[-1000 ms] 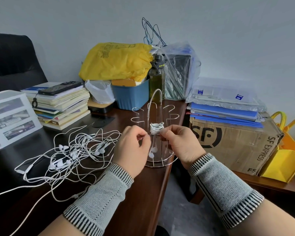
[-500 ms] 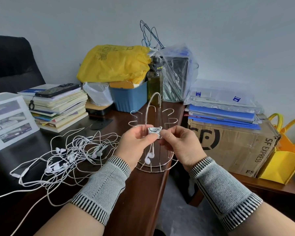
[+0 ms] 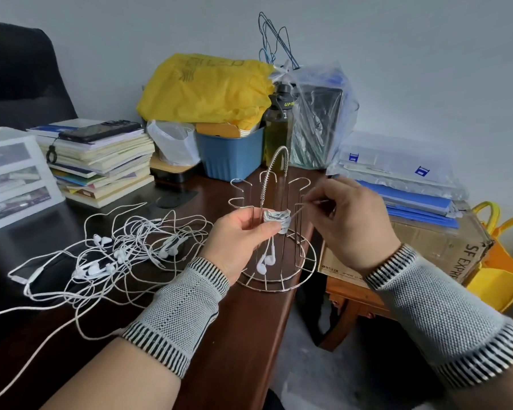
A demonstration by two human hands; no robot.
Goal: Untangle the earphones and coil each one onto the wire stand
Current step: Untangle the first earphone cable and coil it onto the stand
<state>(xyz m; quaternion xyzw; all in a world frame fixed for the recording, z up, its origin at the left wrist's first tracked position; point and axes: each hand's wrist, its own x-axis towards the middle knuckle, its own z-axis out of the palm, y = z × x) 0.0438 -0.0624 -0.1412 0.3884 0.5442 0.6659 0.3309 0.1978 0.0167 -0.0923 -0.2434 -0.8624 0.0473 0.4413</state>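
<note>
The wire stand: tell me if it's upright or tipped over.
Upright. The wire stand sits with its round base flat on the desk and its hooks and arched handle pointing up.

"SF EXPRE" on cardboard box, "UP-T" on bottle

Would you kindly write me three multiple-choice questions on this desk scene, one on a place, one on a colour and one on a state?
1. Where does the tangled pile of earphones lie?
A. left of the wire stand
B. on the cardboard box
C. in the blue bin

2. What colour is the big bag atop the blue bin?
A. red
B. yellow
C. green

3. What is the right hand doing?
A. resting flat on the desk
B. holding a bottle
C. pinching a thin cable end

Key: 1 A, the pile lies on the desk left of the stand; 2 B, the bag is yellow; 3 C, its fingertips pinch the cable leading from the coil.
</note>
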